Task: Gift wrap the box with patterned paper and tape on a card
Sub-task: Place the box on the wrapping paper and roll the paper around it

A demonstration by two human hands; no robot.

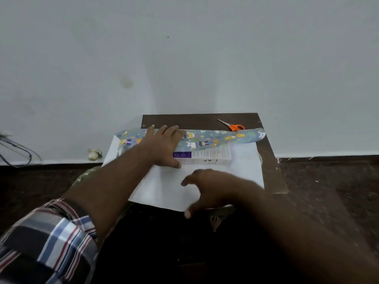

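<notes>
A long white and purple box (pixel 207 157) lies on the white back of the wrapping paper (pixel 242 171), which is spread over a small dark table (pixel 205 119). The paper's far edge, printed with cartoon animals (pixel 217 138), is folded over the box's far side. My left hand (pixel 164 145) lies flat with straight fingers on the box's left end and the folded paper, thumb at the near side. My right hand (pixel 207 189) hovers over the paper's near part, blurred, fingers spread and loosely bent, holding nothing.
Orange-handled scissors (pixel 232 126) lie at the table's back right. The table stands against a pale wall. A small pale object (pixel 94 154) and some cables (pixel 18 152) sit by the wall on the dark floor at left. A foot (pixel 215 221) shows below the table's near edge.
</notes>
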